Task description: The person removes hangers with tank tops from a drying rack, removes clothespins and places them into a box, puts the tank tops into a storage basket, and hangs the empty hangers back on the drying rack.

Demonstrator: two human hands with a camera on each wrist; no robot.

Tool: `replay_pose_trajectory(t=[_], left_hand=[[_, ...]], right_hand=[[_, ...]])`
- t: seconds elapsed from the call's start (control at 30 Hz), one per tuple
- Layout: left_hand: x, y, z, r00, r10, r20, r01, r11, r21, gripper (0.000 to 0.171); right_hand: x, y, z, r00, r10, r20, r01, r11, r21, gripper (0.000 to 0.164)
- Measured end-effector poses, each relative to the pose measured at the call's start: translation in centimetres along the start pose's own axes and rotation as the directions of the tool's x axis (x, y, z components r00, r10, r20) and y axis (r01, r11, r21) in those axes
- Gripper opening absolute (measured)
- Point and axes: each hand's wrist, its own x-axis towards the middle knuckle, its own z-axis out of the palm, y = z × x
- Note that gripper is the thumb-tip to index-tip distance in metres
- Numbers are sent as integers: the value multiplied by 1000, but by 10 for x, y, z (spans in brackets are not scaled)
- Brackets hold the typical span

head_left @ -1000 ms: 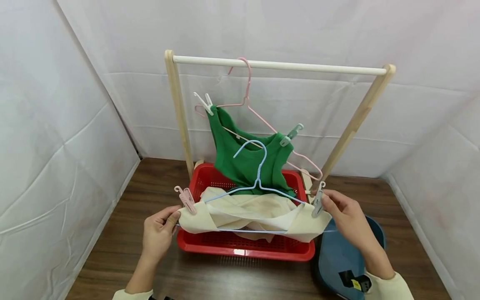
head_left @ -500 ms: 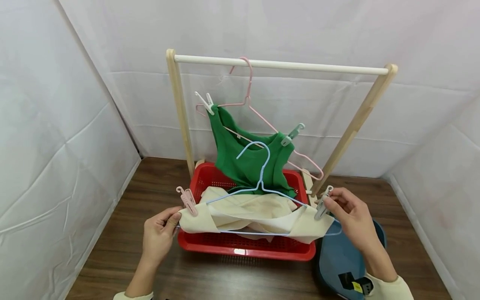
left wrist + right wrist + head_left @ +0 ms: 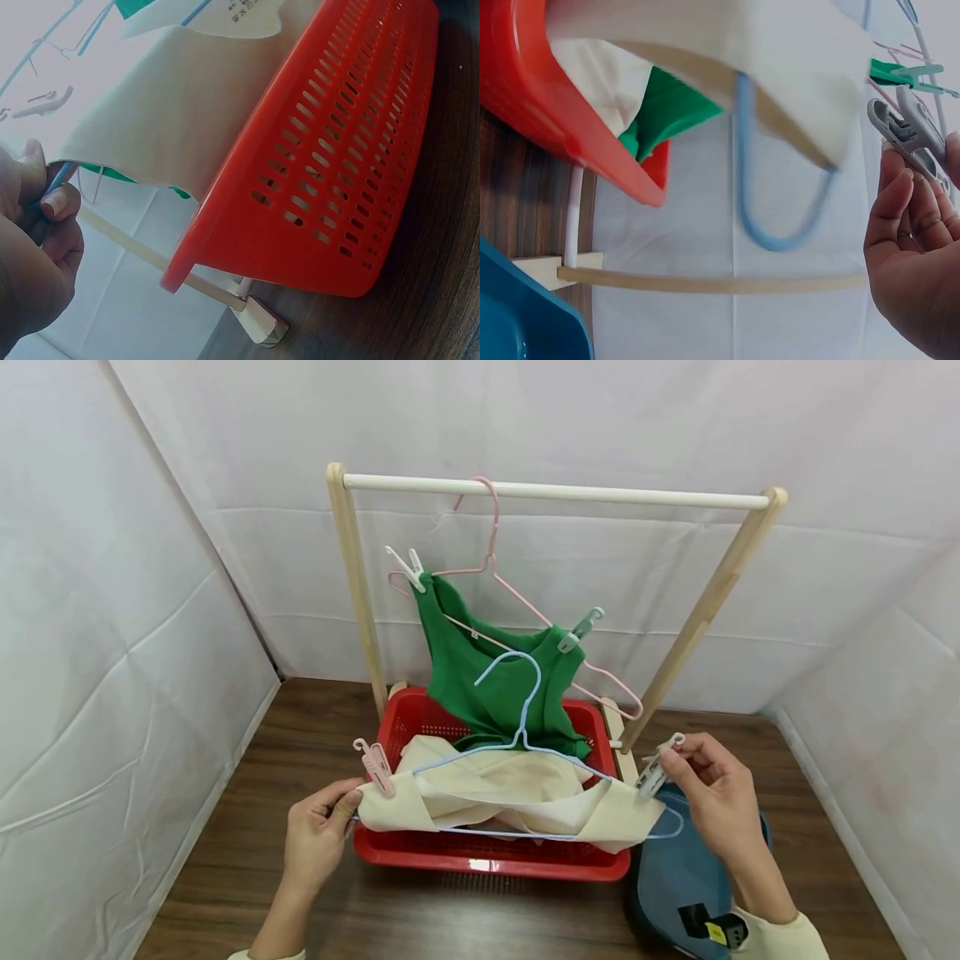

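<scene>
A cream sleeveless top (image 3: 405,802) hangs on a light blue hanger (image 3: 522,710) over the red basket. My left hand (image 3: 315,827) pinches the hanger's left end beside the top's shoulder; the blue wire (image 3: 60,176) shows between thumb and fingers. A pink clothespin (image 3: 377,768) clips that left shoulder. In my right hand (image 3: 720,797), thumb and fingers pinch a grey clothespin (image 3: 656,768). The right wrist view shows this clothespin (image 3: 907,124) apart from the cloth, its jaws facing the top. The hanger's right end (image 3: 761,232) sticks out bare past the shoulder.
Behind stands a wooden rack with a white rail (image 3: 600,493). From it a green tank top (image 3: 487,668) hangs on a pink hanger (image 3: 492,539), clipped with white and green clothespins. The red basket (image 3: 487,862) holds cream cloth; a blue bin (image 3: 675,877) stands to its right.
My right hand has drawn the grey clothespin up and right, off the cream top's right shoulder. The blue hanger has shifted slightly down and right, its right end now showing. The left hand keeps its grip.
</scene>
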Motion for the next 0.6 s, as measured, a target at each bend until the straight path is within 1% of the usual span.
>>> replay_pose_trajectory(t=[0.2, 0.33, 0.4, 0.47, 0.6], left_hand=[[0, -2, -1, 1000, 0, 11, -1, 1000, 22, 7], [0, -1, -2, 1000, -12, -7, 12, 1000, 2, 7], [0, 0, -2, 1000, -19, -16, 19, 1000, -13, 7], [0, 0, -2, 1000, -20, -22, 19, 1000, -23, 7], [0, -1, -2, 1000, -6, -7, 6, 1000, -27, 7]], right_hand=[[0, 3, -5, 1000, -16, -10, 16, 1000, -20, 7], [0, 6, -10, 1000, -14, -13, 14, 1000, -5, 8], [-1, 8, -13, 1000, -19, -25, 18, 999, -26, 9], [-1, 9, -17, 999, -6, -47, 3, 998, -59, 10], [-5, 14, -25, 994, 52, -98, -64, 991, -117, 13]])
